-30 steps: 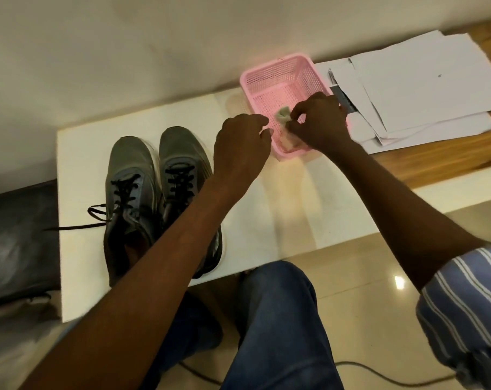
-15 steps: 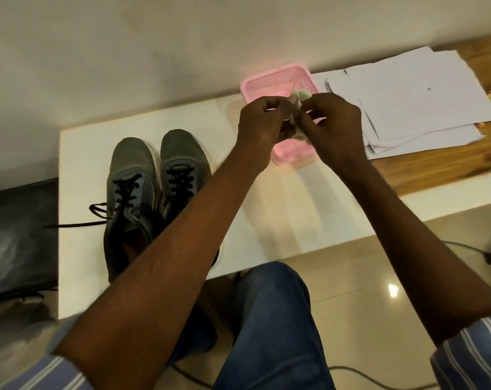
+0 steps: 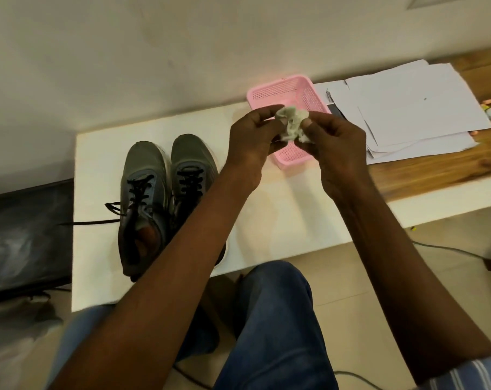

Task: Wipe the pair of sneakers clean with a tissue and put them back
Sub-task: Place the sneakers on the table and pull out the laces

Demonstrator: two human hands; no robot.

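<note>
Both hands up over the basket (image 3: 283,92), tissue (image 3: 292,123) pinched between them. Left hand (image 3: 252,136) grips its left edge with thumb and fingertips curled in, right hand (image 3: 334,142) pinches the right edge the same way. Tissue is a crumpled grey-white wad, not spread flat; looks like I'm teasing it open or bunching it for a wiping pad, can't say which. Nothing wiped yet by my read, so this is the prep step. Sneakers (image 3: 165,192) sit on the white table (image 3: 281,220) to the left of the basket and nearer me, side by side and touching, toes toward the wall, heels toward my knees. So their long axes run away from me, roughly parallel to my left forearm, which crosses over the heel of the right-hand shoe. The left-hand shoe has a loose lace trailing off the table edge. From the tissue the shoes lie down-left. Left hand is the nearer one, so it's the likely pick to steady or lift a shoe while the right hand takes the tissue. Risk: that loose lace could snag when a shoe gets lifted. Papers (image 3: 407,114) lie right of the basket, well clear of the shoes. Right of that, wood desktop (image 3: 435,170).
</note>
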